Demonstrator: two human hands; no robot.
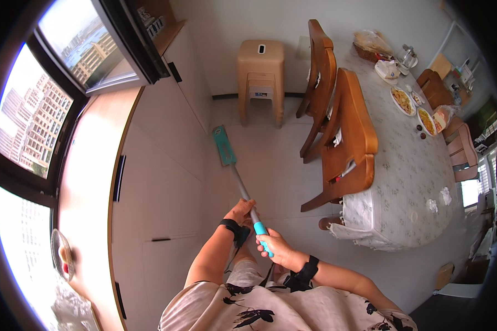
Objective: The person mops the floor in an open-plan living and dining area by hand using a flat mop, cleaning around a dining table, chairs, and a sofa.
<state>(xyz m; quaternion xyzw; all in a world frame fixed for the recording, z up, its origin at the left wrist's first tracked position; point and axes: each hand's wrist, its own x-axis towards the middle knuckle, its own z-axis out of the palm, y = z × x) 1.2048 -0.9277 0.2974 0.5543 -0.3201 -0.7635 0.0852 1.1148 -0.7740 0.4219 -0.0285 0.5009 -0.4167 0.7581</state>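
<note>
Both hands grip a flat mop with a grey pole [242,184] and a turquoise handle end. My left hand [241,212] is wrapped around the pole above the grip. My right hand [276,246] is closed on the turquoise grip [260,228] nearer my body. The turquoise mop head [225,145] lies on the pale tiled floor [269,165], close to the base of the white cabinets. Its underside is hidden.
Stacked beige plastic stools [261,62] stand against the far wall. Wooden chairs [352,136] line the right side, by a dining table [406,186] holding plates of food. White cabinets [157,182] with a wooden top run along the left, below an open window [95,45].
</note>
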